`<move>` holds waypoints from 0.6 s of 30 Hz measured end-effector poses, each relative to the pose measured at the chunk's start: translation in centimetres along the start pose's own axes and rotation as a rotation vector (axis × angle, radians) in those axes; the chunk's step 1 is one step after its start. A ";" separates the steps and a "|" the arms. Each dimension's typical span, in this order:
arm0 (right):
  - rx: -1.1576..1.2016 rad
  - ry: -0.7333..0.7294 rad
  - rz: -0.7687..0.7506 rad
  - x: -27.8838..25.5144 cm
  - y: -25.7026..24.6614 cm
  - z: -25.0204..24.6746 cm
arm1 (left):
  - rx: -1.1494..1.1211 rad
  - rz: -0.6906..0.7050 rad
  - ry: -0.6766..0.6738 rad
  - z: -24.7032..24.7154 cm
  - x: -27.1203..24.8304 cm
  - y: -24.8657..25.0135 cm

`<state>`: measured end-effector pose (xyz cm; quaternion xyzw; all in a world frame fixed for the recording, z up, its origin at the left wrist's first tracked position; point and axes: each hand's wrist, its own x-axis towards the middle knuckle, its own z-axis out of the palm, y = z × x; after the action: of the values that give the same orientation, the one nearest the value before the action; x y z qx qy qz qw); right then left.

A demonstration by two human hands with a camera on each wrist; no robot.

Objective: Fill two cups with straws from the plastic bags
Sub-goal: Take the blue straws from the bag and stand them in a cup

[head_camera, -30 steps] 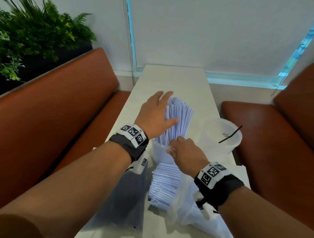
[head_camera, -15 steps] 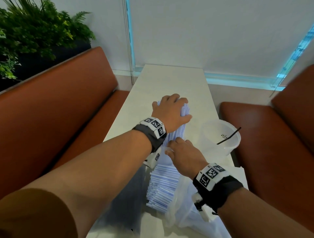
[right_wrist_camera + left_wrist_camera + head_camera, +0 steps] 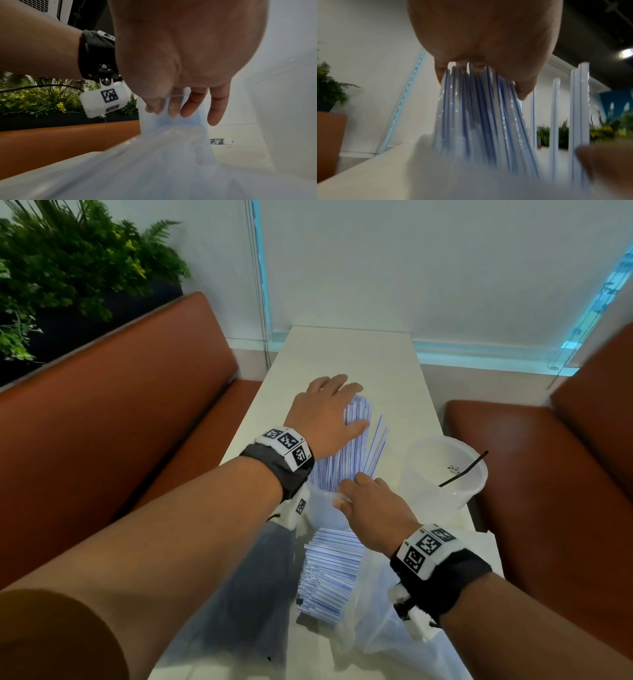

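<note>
A translucent cup (image 3: 320, 508) stands mid-table, packed with white, blue-striped straws (image 3: 356, 446). My left hand (image 3: 325, 412) lies palm down on the straw tops, fingers stretched out; the left wrist view shows the palm (image 3: 484, 33) pressing on the straws (image 3: 479, 108). My right hand (image 3: 373, 505) pinches the cup's near rim, and in the right wrist view thumb and forefinger (image 3: 171, 105) clamp the cup wall (image 3: 171, 128). A second cup (image 3: 421, 491) to the right holds one black straw (image 3: 464, 469). More straws (image 3: 329, 570) lie in an open plastic bag (image 3: 383, 642) in front.
The white table (image 3: 352, 354) is narrow and runs to the window wall. Brown benches flank it on the left (image 3: 120, 405) and the right (image 3: 531, 474). A plant (image 3: 68, 268) stands behind the left bench. Another clear bag (image 3: 239, 594) lies under my left forearm.
My left hand came down onto the straw tops, curled over them, and now lies flatter. A few straws have fanned out to the right. The right hand stays on the cup rim.
</note>
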<state>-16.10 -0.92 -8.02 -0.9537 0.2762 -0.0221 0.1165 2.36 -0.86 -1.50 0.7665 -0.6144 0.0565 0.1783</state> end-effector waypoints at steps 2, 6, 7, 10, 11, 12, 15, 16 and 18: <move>0.006 -0.010 0.005 0.1 -0.1 0.0 | 0.042 0.005 -0.047 -0.2 -0.4 0.0; 0.013 -0.019 0.000 -0.3 -0.1 -0.6 | -0.054 -0.048 -0.127 -2.6 -1.0 0.3; 0.052 0.033 -0.018 -0.8 -0.1 -0.8 | -0.111 -0.059 -0.105 -3.4 -1.4 0.5; 0.147 0.410 -0.082 -2.9 -0.6 -1.0 | -0.268 -0.067 0.032 -5.5 -3.4 0.8; 0.136 0.503 -0.044 -3.5 -0.6 -0.9 | -0.322 -0.060 0.101 -6.0 -4.3 0.8; 0.118 0.516 0.044 -4.0 -0.4 -0.6 | -0.364 -0.043 0.181 -6.5 -5.3 0.8; 0.007 0.096 0.458 -4.5 0.6 0.7 | -0.384 0.030 0.318 -6.7 -8.4 1.8; -0.051 -0.029 0.530 -4.4 1.0 1.1 | -0.373 0.059 0.260 -6.2 -9.5 2.3; -0.093 -0.145 0.548 -4.3 1.4 1.8 | -0.293 0.109 -0.020 -4.3 -11.6 3.1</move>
<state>-20.29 0.65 -10.04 -0.8470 0.5152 0.0909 0.0938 -2.87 10.77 -0.39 0.6983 -0.6585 -0.0315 0.2788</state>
